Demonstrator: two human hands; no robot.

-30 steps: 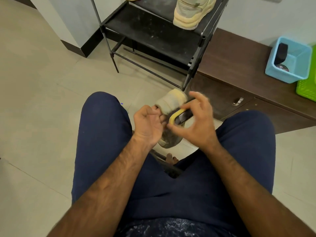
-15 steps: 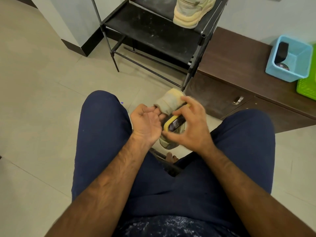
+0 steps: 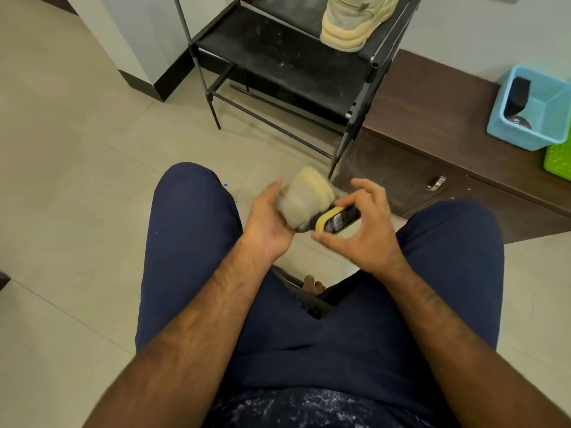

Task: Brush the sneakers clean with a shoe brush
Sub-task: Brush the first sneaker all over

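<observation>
A beige sneaker is held up between my knees, blurred by motion. My left hand grips it from the left, fingers curled round its side. My right hand pinches a shoe brush with a yellow edge and a black labelled back, thumb below and fingers arched above. The brush lies against the sneaker's right side. A second beige sneaker stands on the black shoe rack ahead.
A dark wooden low cabinet runs along the right, carrying a light blue basket and a green basket. Tiled floor spreads to the left. My legs in navy trousers fill the lower view, with a bare foot between them.
Both hands have spread apart slightly; the sneaker turned in my left hand and the brush slid to the right across it.
</observation>
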